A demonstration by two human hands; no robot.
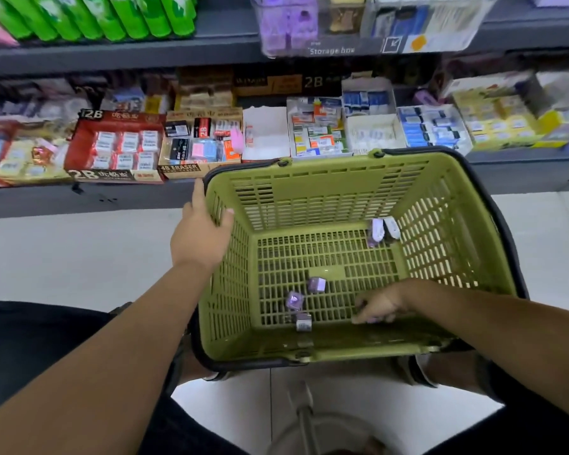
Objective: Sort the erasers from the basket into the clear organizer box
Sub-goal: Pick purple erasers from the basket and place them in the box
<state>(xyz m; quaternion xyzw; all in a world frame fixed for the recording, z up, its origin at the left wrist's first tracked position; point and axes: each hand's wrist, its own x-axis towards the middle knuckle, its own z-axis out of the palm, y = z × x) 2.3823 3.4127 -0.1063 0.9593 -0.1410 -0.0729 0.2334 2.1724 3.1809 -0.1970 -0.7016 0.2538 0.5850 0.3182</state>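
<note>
Head view: the left hand (199,238) grips the far left rim of the green basket (326,188). The right hand (380,307) is down at the basket floor, near right, with its fingers curled; I cannot tell if it already pinches something. Small purple erasers (316,284) lie loose on the floor. They look light, firm and slippery in their wrapping, so I would pinch two opposite sides. The clear organizer box (289,27) stands on the far shelf (112,57).

A stationery shop, seen from where I am.
Grey shelves (79,200) carry open display cartons of packed erasers, one red carton (114,149) marked "2B", another carton (199,147) marked "4B ERASER"; my green shopping basket (309,188) is before them.
</note>
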